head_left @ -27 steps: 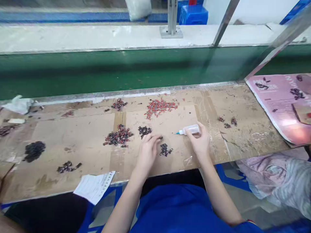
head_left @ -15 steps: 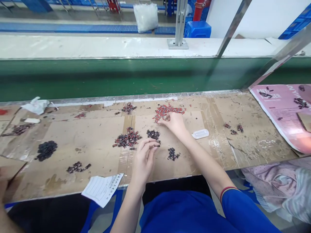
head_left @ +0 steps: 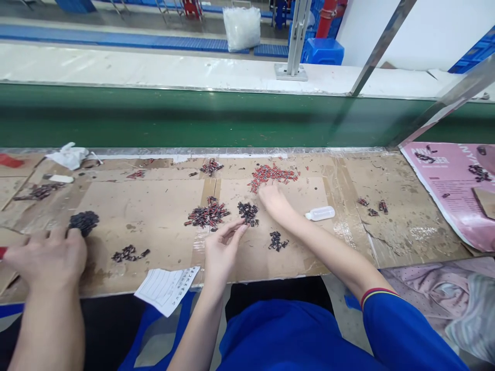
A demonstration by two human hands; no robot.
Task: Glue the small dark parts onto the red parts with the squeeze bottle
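Observation:
My left hand [head_left: 223, 248] is closed in a pinch at the near edge of a small pile of black parts [head_left: 247, 212]; what its fingertips hold is too small to make out. Farther forward, my right hand [head_left: 271, 197] bends its fingers down at the near edge of a pile of red parts [head_left: 276, 174], and the fingertips are hidden. A pile of mixed red and black parts [head_left: 208, 213] lies left of the black pile. Some more black parts [head_left: 277, 241] sit nearer to me, under my right forearm's left side.
Another person's hand [head_left: 52, 255] reaches in at the left, beside a dark pile [head_left: 84, 221]. A clear bottle [head_left: 320, 213] lies right of my forearm. A paper sheet [head_left: 166, 289] overhangs the front edge. A green panel [head_left: 193, 118] borders the table's back.
Another person's hand has come in at the left. My left hand has moved against the small black pile, and my right hand's fingers have turned down to the red pile. The view has shifted slightly.

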